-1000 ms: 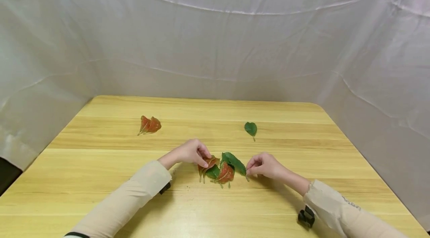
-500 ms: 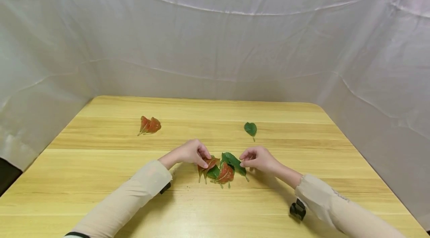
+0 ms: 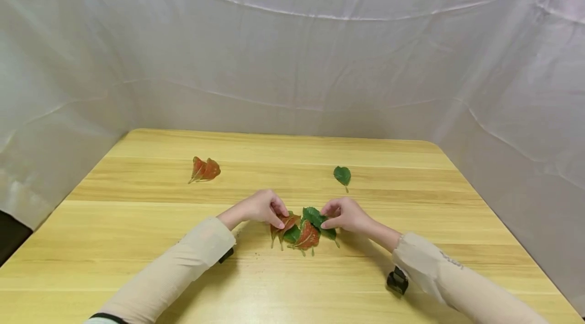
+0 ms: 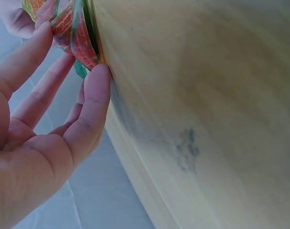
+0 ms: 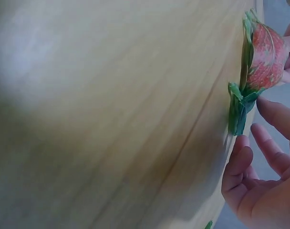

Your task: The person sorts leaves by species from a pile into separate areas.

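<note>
A small heap of red and green leaves lies mid-table in the head view. My left hand (image 3: 265, 207) pinches red leaves (image 3: 285, 223) at its left side; in the left wrist view, thumb and fingertips meet the edges of a red leaf (image 4: 64, 31). Another red leaf (image 3: 308, 235) lies at the front, beside a partly covered green leaf (image 3: 292, 234). My right hand (image 3: 349, 216) reaches over the green leaves (image 3: 313, 215) on the right, thumb and forefinger apart. In the right wrist view, its forefinger tip is right at a green leaf (image 5: 238, 117).
Two overlapping red leaves (image 3: 205, 169) rest farther back on the left of the wooden table (image 3: 137, 243). A single green leaf (image 3: 342, 175) lies at the back right. Pale sheeting (image 3: 292, 60) surrounds the table's back and sides.
My right hand has moved left from the long green leaf's stem end, over the green leaves. The left hand has stayed at the red leaves.
</note>
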### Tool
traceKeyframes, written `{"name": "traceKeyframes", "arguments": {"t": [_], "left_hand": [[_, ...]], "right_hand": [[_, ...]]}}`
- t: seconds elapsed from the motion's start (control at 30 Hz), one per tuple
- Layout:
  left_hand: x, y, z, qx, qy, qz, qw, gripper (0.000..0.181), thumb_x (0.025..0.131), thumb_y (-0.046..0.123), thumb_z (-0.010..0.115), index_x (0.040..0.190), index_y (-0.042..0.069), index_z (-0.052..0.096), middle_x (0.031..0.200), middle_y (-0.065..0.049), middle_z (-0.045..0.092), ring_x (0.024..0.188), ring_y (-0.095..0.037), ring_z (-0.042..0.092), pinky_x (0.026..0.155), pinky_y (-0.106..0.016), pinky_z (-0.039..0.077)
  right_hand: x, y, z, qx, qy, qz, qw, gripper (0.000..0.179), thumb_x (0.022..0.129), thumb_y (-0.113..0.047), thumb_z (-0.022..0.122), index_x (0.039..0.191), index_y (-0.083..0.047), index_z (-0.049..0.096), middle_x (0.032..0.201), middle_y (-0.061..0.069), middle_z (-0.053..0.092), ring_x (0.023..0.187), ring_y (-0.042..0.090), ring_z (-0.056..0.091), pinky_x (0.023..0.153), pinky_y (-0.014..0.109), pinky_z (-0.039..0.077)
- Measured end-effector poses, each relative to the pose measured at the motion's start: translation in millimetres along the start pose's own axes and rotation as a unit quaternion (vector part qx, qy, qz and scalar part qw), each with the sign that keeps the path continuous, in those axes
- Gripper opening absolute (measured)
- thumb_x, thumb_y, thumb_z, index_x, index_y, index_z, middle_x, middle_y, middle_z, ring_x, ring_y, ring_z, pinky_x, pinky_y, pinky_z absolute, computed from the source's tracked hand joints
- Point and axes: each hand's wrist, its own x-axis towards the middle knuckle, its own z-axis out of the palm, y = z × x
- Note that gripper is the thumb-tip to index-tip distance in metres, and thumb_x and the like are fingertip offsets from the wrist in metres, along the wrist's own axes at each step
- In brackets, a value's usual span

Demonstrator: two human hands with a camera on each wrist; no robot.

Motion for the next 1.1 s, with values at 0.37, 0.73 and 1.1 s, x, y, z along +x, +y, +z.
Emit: {"name": "traceKeyframes", "arguments": {"t": [0.37,0.73,1.1], "left_hand": [[1.0,0.9,0.2,0.006,-0.003,-0.008,0.9999,0.017,0.071,0.003,0.074,0.087,0.001,0.069,0.071,0.001,0.062,0.060,-0.008,0.052,0.054,-0.029,0.049],[2.3,0.5,-0.1,0.008,-0.002,-0.016,0.9998,0.017,0.070,0.003,0.074,0.086,0.002,0.069,0.070,0.001,0.061,0.060,-0.008,0.052,0.054,-0.030,0.049],[3.3,0.7,0.8,0.008,-0.001,-0.028,0.9996,0.017,0.069,0.003,0.075,0.085,0.002,0.069,0.071,0.001,0.061,0.062,-0.009,0.054,0.053,-0.028,0.050]], "right_hand": [[2.0,-0.6,1.2,-0.009,-0.011,-0.019,0.9997,0.023,0.069,-0.005,0.075,0.088,0.003,0.064,0.081,0.004,0.058,0.074,0.018,0.053,0.067,0.031,0.046],[1.6,-4.8,2.5,0.000,0.005,0.008,1.0000,0.017,0.072,0.004,0.070,0.088,0.002,0.065,0.074,0.004,0.053,0.057,0.014,0.047,0.047,0.025,0.044],[0.0,-1.5,-4.7,0.028,0.023,0.017,0.9992,0.009,0.076,0.000,0.067,0.085,0.001,0.067,0.065,0.001,0.059,0.042,0.013,0.044,0.039,0.024,0.039]]}}
